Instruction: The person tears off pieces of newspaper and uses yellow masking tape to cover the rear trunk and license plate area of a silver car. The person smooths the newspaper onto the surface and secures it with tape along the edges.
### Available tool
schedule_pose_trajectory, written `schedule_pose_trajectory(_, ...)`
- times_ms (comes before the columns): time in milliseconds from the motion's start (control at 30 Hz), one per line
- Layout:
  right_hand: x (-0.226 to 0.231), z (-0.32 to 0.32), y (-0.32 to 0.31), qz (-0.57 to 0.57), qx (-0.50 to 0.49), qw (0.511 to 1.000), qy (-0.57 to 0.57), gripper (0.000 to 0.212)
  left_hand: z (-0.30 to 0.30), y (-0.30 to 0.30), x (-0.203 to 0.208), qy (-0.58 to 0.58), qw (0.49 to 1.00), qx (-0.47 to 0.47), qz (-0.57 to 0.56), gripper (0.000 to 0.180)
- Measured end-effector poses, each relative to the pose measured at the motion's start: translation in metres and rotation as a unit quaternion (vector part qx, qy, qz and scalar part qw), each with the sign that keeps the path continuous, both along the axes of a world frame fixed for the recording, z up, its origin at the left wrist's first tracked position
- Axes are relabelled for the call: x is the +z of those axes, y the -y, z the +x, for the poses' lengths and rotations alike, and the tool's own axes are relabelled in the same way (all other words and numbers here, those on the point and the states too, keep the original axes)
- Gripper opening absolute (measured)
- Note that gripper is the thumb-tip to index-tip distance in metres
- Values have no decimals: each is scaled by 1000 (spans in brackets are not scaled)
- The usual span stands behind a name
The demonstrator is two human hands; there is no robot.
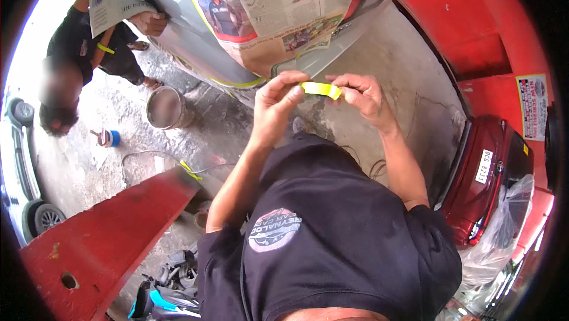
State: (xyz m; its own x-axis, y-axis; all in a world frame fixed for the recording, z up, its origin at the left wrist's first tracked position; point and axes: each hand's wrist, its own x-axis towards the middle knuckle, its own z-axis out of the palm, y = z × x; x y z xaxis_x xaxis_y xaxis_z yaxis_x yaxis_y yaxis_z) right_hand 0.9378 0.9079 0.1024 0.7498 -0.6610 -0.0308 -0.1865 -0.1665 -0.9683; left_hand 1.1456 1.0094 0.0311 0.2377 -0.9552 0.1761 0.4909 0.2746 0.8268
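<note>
Pinching yellow strip (320, 89) with left fingers (289, 78) and right fingers (352, 80), printed newspaper (264, 7) ahead, lettered black shirt (349, 244) below.

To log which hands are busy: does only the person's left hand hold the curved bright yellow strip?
No, the left hand and right hand each pinch one end of the bright yellow strip.

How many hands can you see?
3: the left hand and right hand holding bright yellow tape, and a co-worker's hand beside newspaper at upper left. The co-worker's other hand may be hidden.
</note>
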Motion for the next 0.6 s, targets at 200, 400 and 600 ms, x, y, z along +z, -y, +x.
schedule_pose_trajectory(200,-3,17,-31,-126,-87,987,-53,27,-23,-4,9,411,884,218,-55,33)
schedule_pose_trajectory(400,-25,19,-30,-109,-170,977,-67,26,-27,0,2,433,853,258,-135,15)
schedule_pose_trajectory(600,-27,-22,24,-54,-224,968,-94,25,0,1,38,428,842,317,-84,16)
